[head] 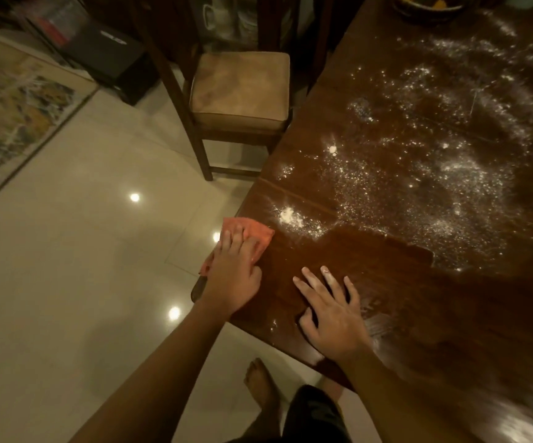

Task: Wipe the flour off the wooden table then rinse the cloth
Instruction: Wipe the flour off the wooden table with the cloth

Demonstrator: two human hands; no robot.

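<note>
From the head camera, the orange cloth [252,232] lies at the left edge of the wooden table [386,282], its left side hanging slightly past the rim; the left hand [234,271] rests flat on it, fingers straight and close together, their tips on the cloth's middle, so that cloth shows beyond and to the right of them; the right hand [334,313] lies palm down on bare wood near the front edge, well right of the cloth, fingers spread apart and holding nothing, the fingertips [325,270] dusted white; flour [418,174] covers the far right of the tabletop, with a clump just beyond the cloth; a cushioned chair [243,91] stands at the far left; a bare foot [258,382] is on the tiled floor [83,235].
</note>
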